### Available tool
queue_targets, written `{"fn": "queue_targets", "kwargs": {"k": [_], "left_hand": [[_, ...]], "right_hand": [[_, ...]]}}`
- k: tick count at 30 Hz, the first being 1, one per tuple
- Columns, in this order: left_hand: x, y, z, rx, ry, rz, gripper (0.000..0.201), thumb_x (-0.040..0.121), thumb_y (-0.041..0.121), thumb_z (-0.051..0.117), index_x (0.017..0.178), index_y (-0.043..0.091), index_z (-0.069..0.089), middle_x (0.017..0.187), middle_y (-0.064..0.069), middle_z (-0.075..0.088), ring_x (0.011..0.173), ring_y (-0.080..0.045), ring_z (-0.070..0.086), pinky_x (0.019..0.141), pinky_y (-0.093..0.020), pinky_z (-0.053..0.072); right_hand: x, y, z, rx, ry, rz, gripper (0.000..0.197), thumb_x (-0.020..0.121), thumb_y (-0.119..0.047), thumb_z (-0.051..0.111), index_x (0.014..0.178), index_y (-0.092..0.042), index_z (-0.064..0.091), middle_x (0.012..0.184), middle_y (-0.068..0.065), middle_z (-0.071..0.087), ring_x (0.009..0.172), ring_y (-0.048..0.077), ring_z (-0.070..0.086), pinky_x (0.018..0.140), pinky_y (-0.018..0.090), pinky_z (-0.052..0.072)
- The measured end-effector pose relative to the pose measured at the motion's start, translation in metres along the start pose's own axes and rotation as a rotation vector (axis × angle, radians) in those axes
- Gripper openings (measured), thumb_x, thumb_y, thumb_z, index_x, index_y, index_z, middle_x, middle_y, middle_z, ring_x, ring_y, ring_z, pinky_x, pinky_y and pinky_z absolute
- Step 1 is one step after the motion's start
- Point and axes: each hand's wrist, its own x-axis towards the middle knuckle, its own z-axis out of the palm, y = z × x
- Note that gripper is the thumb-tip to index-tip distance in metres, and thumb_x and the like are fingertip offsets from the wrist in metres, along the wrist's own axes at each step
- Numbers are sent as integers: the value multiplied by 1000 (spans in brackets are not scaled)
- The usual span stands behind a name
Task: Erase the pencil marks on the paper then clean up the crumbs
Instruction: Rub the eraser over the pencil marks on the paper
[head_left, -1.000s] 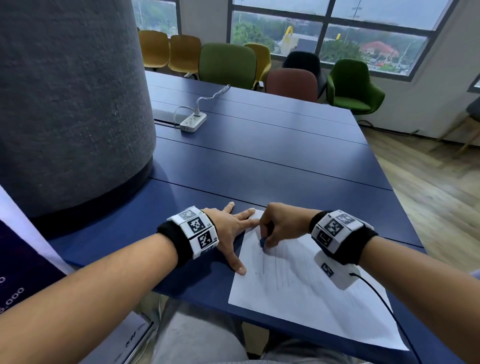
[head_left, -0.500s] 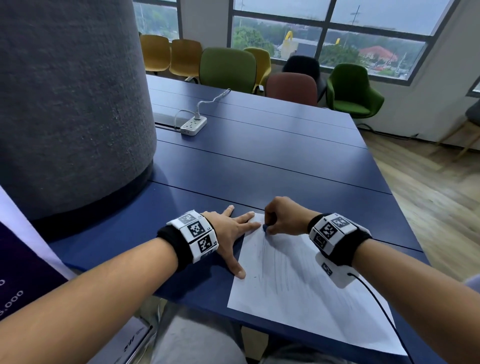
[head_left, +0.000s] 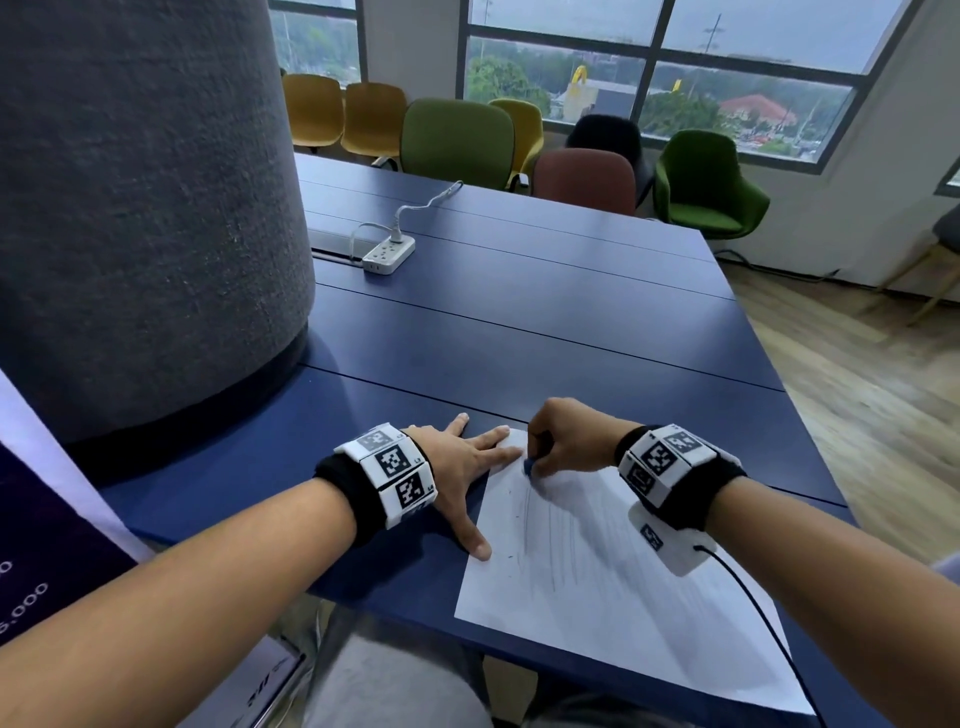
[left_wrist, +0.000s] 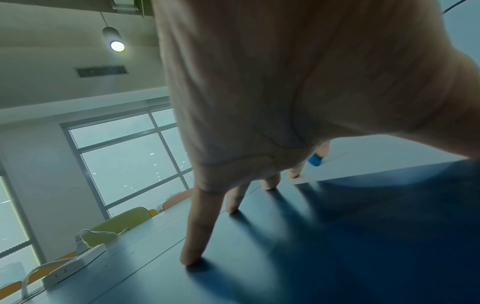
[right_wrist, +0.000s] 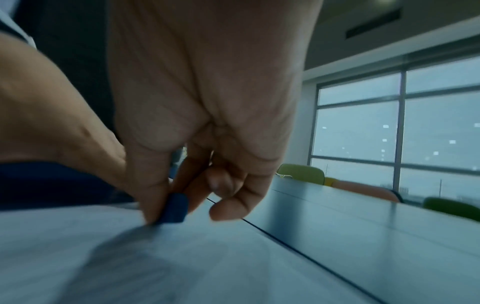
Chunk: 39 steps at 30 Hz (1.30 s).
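Note:
A white sheet of paper (head_left: 597, 587) with faint grey pencil strokes lies at the near edge of the blue table (head_left: 519, 332). My right hand (head_left: 563, 441) pinches a small blue eraser (head_left: 528, 467) between thumb and fingers and presses it on the sheet's far left corner. The right wrist view shows the eraser (right_wrist: 175, 208) standing on the paper (right_wrist: 130, 257). My left hand (head_left: 467, 462) lies flat with spread fingers, its index fingertip and thumb on the sheet's left edge. In the left wrist view the fingers (left_wrist: 200, 226) touch the tabletop, and the eraser (left_wrist: 314, 159) shows beyond them.
A wide grey pillar (head_left: 140, 208) rises from the table at the left. A white power strip (head_left: 388, 253) with its cable lies further back. Yellow, green, red and black chairs (head_left: 457, 137) line the far side. Wood floor (head_left: 872, 395) lies off the right edge.
My right hand with the eraser went away from me up the sheet's left part, then came back a little. The left hand has stayed in place on the paper's edge.

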Motion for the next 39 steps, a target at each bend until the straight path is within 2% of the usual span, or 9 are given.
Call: {"fn": "queue_targets", "kwargs": {"k": [2,6,12,16,21,25,29,34,39], "left_hand": [[0,-1,0,2,3,0,131,54,82,73,150,52,-12,157,30,-22,150,-28,-19,112,-66,25],[0,-1,0,-3,10,7,130,53,82,73,148,55,-12,157,31,-22,150,-28,-18,112,-64,26],[0,-2,1,-14,9,6,130,54,81,74,150,53,-11,157,29,-21,150,-28,-19,112,-68,22],[0,-1,2,-13,10,8,131,54,81,74,149,54,-13,157,30,-22,149,-28,-19,112,-67,22],[1,-2,1,-16,6,5,132,53,82,74,149,54,-12,157,30,-22,149,-27,-19,113,-66,22],[-1,0,0,-9,4,1,132,54,81,74,150,53,-12,157,30,-22,150,-26,-18,113,-64,24],[0,-1,0,-17,9,9,131,53,82,74,149,55,-12,157,30,-22,150,-27,-19,113,-65,24],[-1,0,-1,8,-2,1,132,55,81,74,149,52,-14,157,29,-22,150,-27,-19,113,-64,25],[-1,-1,0,-5,3,8,131,54,81,74,147,56,-15,157,30,-22,149,-26,-19,113,-64,25]], "right_hand": [[3,0,0,-21,96,12,11,75,-17,75,72,-15,65,74,1,66,70,19,62,59,25,45],[-5,-8,6,8,-63,-53,11,73,-16,79,77,-10,71,62,-15,61,54,-4,55,51,9,40],[-2,-5,3,36,75,8,11,74,-15,77,77,-10,68,76,2,65,69,16,58,61,27,47],[-13,-12,6,15,-129,-52,10,73,-19,79,75,-16,69,77,0,71,62,8,58,59,22,47],[-11,-11,3,-12,16,-24,9,75,-17,77,76,-13,68,74,-1,65,64,11,56,52,17,41],[-20,-15,4,5,-178,-58,11,75,-20,79,79,-15,70,76,-2,69,56,0,55,50,10,41],[-16,-15,4,-19,20,-25,12,76,-19,77,80,-10,69,77,1,67,68,13,58,61,25,47],[-30,-27,8,-16,-261,-121,13,75,-20,80,77,-19,67,70,-12,64,58,0,54,55,11,42],[-25,-24,9,-48,-53,-75,19,78,-21,77,69,-23,60,66,-14,59,58,1,52,52,14,38]]}}
